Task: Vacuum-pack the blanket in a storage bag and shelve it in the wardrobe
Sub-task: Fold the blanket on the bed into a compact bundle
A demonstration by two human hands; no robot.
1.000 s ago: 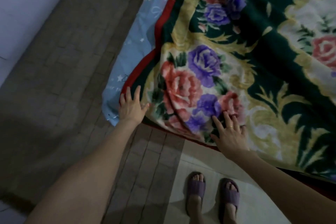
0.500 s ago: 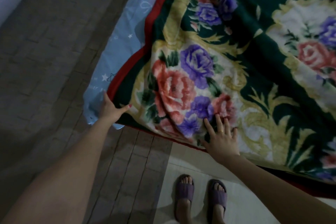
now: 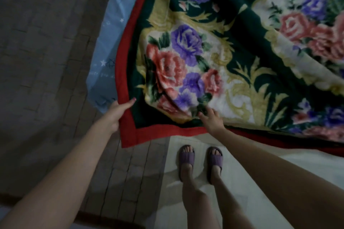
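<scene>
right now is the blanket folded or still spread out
Spread out: the blanket lies open in one layer; only its corner is gripped by the left hand.

From where I watch, the blanket (image 3: 232,57) fills the upper right of the view, spread wide with its red border reaching down to a corner that hangs over the floor. My left hand (image 3: 116,112) pinches that border at the corner, so its edge blocks any pass straight across there. My right hand (image 3: 211,119) rests on the near edge, fingers on the pile. Left of the blanket a strip of blue sheet (image 3: 115,33) lies bare, and beyond it the dark brick-patterned floor (image 3: 46,52) is open. Below the near edge the pale floor is open except where my two feet in slippers (image 3: 201,160) stand.
</scene>
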